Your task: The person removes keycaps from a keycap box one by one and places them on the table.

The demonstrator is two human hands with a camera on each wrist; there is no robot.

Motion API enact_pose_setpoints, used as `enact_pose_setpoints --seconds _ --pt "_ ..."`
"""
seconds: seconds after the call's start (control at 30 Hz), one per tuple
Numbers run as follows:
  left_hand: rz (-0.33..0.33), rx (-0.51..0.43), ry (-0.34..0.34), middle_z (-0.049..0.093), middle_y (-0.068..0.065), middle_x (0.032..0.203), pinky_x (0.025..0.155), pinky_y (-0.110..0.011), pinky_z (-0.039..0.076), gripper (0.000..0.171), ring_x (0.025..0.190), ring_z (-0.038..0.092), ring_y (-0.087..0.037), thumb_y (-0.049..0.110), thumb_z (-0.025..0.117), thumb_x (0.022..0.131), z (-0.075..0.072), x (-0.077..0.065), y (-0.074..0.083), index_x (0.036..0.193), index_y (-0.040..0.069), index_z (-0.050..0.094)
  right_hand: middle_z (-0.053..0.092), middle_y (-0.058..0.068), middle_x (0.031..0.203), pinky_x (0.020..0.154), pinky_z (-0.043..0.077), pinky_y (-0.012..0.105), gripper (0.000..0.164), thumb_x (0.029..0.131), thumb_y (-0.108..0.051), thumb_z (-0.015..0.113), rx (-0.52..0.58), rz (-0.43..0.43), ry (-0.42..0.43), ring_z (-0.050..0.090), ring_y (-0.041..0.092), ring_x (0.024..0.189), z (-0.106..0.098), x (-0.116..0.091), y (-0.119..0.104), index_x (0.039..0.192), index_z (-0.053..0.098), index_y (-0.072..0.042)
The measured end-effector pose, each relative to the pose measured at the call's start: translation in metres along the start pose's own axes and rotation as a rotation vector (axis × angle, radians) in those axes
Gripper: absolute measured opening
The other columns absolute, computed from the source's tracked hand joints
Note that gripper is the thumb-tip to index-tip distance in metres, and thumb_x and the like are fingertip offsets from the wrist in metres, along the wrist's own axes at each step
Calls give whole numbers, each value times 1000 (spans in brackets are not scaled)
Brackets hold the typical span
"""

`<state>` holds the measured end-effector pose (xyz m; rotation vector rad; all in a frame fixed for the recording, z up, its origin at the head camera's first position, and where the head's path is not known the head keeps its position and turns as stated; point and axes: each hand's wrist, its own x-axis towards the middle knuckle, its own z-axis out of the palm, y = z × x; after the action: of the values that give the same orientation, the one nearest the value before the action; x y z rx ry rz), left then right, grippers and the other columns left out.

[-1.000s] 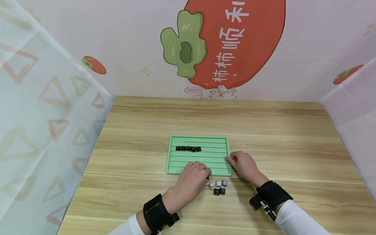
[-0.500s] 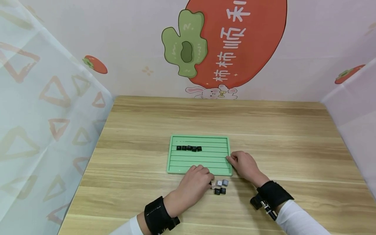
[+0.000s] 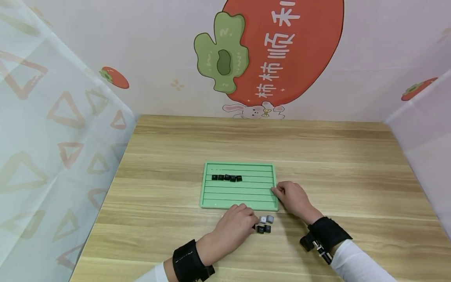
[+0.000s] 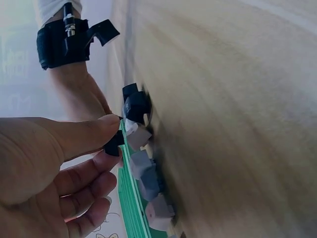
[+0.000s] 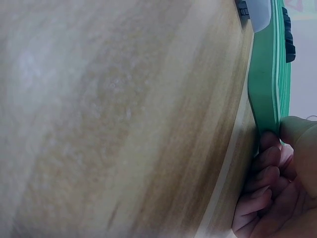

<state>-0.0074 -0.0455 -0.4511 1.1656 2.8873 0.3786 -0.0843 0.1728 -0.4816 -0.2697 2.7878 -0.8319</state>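
My left hand point(image 3: 235, 228) is just off the near edge of the green grooved board point(image 3: 243, 193). Its thumb and index finger pinch a small black keycap point(image 4: 114, 144), which shows best in the left wrist view. At the board's near right corner, my right hand point(image 3: 295, 199) holds the edge, thumb above and curled fingers beside it. A row of several black keycaps point(image 3: 227, 178) sits on the board's upper left part.
Close to the left fingertips lie loose keycaps on the wooden table point(image 3: 334, 164): black ones point(image 3: 260, 229), a white one point(image 3: 262, 219) and a grey one point(image 3: 270, 219). More pale keycaps point(image 4: 159, 212) appear in the left wrist view. Printed cloth point(image 3: 158, 58) hangs behind.
My left hand has shifted slightly right and toward me, away from the board's near edge, covering some pale keycaps. The right hand stays at the board's corner.
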Motion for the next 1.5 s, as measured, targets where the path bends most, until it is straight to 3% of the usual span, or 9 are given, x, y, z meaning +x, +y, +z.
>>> enact_pose_setpoints --seconds 0.33,0.83,1.13,1.5 --pt "19 2 -20 65 9 89 69 -22 40 17 83 54 -8 31 74 75 6 -2 0 89 22 74 35 -4 50 49 29 28 38 93 -29 56 -5 -3 3 36 13 46 1 1 1 59 46 -14" --pt "17 58 -5 65 9 84 68 -23 38 11 80 53 -9 27 73 76 9 -3 4 86 22 73 36 -4 50 49 29 28 38 92 -29 56 -3 7 -7 37 14 46 1 0 1 59 47 -14" --pt "47 147 -4 64 8 83 66 -25 37 9 77 52 -10 18 70 77 12 -3 7 85 22 73 36 -4 50 49 29 28 38 92 -28 56 -5 1 1 37 14 46 0 0 0 59 46 -14" --pt "53 154 -5 65 7 85 66 -25 38 11 79 53 -10 18 69 78 12 -3 6 88 21 72 35 -4 50 49 29 28 39 93 -28 56 -4 -8 1 36 13 46 -1 -1 -1 58 45 -14"
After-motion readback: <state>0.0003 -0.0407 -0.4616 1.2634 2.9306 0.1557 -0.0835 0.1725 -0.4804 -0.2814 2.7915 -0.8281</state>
